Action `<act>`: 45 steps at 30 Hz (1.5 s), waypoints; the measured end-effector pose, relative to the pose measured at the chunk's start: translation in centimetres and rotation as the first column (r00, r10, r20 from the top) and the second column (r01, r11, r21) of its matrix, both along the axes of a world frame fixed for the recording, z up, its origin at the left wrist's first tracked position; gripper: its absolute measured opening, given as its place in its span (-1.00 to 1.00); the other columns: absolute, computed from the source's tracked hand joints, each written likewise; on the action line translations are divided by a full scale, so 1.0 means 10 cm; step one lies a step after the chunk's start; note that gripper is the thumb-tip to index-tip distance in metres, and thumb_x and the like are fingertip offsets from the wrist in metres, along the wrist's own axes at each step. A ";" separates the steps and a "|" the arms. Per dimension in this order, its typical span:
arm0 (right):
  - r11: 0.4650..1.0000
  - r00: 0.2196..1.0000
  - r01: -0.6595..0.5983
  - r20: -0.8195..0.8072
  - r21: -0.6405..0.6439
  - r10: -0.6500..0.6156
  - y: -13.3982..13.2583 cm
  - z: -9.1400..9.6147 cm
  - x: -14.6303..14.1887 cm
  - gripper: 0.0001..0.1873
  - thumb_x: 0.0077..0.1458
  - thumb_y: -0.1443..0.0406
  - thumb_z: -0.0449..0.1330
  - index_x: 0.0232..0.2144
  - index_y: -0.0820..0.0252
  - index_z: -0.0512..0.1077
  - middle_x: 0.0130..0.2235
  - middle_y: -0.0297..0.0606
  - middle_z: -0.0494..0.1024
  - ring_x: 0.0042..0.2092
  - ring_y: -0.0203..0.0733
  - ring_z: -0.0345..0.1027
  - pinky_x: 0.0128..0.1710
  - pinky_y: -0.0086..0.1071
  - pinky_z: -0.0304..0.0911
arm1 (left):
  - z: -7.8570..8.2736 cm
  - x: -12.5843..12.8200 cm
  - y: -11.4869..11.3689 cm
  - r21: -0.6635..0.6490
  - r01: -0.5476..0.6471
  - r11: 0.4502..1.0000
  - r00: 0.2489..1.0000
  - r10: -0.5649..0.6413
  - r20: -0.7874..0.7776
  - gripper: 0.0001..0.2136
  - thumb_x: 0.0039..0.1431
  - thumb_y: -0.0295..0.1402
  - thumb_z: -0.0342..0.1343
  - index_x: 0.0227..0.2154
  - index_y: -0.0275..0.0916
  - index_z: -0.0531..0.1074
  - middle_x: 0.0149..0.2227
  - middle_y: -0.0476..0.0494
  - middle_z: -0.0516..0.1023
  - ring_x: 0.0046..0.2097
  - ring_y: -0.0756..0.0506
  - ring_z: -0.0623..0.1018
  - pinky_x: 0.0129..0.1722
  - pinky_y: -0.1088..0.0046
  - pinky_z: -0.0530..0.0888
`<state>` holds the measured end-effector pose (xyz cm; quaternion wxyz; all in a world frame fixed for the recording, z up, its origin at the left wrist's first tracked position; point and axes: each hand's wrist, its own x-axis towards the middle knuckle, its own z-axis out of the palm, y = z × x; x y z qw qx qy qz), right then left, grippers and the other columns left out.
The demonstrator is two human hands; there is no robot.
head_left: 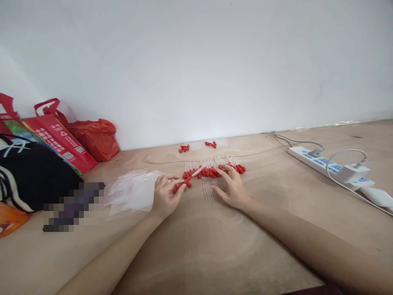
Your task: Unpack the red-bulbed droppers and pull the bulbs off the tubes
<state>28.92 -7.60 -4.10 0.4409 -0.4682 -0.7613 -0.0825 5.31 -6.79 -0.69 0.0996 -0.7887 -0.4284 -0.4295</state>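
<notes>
Between the fingertips of my left hand (pixel 168 192) is a dropper (pixel 196 171) with a clear tube and a red rubber bulb. Other red bulbs lie at the same fingers; whether they are also gripped I cannot tell. My right hand (pixel 231 186) has its thumb and fingers apart, over a row of droppers (pixel 208 171) whose red bulbs face me. Bare clear tubes (pixel 207 189) lie side by side just left of my right thumb. Part of the row is hidden behind my right fingers.
Loose red bulbs (pixel 184 148) and more clear tubes (pixel 198 146) lie near the wall. Clear plastic bags (pixel 132 190) are left of my left hand. Shopping bags (pixel 61 141) and a black bag (pixel 37 172) stand far left. A power strip (pixel 310 157) with cables lies right.
</notes>
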 end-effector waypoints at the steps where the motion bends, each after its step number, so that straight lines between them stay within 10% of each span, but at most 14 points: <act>1: 1.000 1.000 -0.005 0.013 0.015 0.005 0.00 0.01 0.01 -0.41 -0.02 0.10 0.09 0.06 0.18 0.16 0.03 -0.02 0.20 0.02 -0.03 0.11 -0.07 -0.15 0.10 | -0.02 0.00 -0.04 0.003 0.055 0.998 0.998 -0.055 -0.032 -0.89 0.05 -0.33 0.05 -0.40 -0.15 0.46 -0.32 -0.08 0.42 -0.22 -0.08 0.39 -0.16 0.30 0.31; 13: 0.979 0.954 -0.197 0.237 0.043 0.182 -0.06 0.04 0.00 -0.81 0.06 0.17 0.07 -0.29 -0.04 0.45 -0.07 -0.28 0.40 -0.02 -0.18 0.17 0.03 -0.09 -0.10 | -0.10 0.08 -0.09 -0.024 0.234 0.972 0.957 -0.234 -0.172 -0.88 0.06 -0.35 0.06 -0.36 -0.08 0.48 -0.31 -0.08 0.46 -0.20 -0.07 0.40 -0.19 0.32 0.35; 20: 0.965 0.941 -0.226 0.287 0.131 0.181 -0.10 0.06 -0.05 -0.83 0.07 0.21 0.07 -0.32 0.00 0.44 -0.15 -0.31 0.45 -0.05 -0.20 0.20 0.06 -0.09 -0.13 | -0.12 0.20 -0.11 -0.114 0.299 0.948 0.906 -0.319 -0.278 -0.78 0.08 -0.28 0.03 -0.20 -0.14 0.41 -0.10 -0.14 0.43 0.03 -0.15 0.33 -0.01 0.17 0.29; 45: 0.917 0.899 -0.321 0.379 0.237 0.217 -0.16 0.06 -0.05 -0.84 0.08 0.29 0.05 -0.44 0.05 0.43 -0.31 -0.47 0.52 -0.18 -0.27 0.26 0.06 -0.13 -0.14 | -0.13 0.21 -0.17 -0.158 0.450 0.879 0.850 -0.476 -0.226 -0.83 0.13 -0.51 -0.08 -0.39 -0.25 0.42 -0.32 -0.06 0.56 -0.01 -0.12 0.42 0.07 0.09 0.22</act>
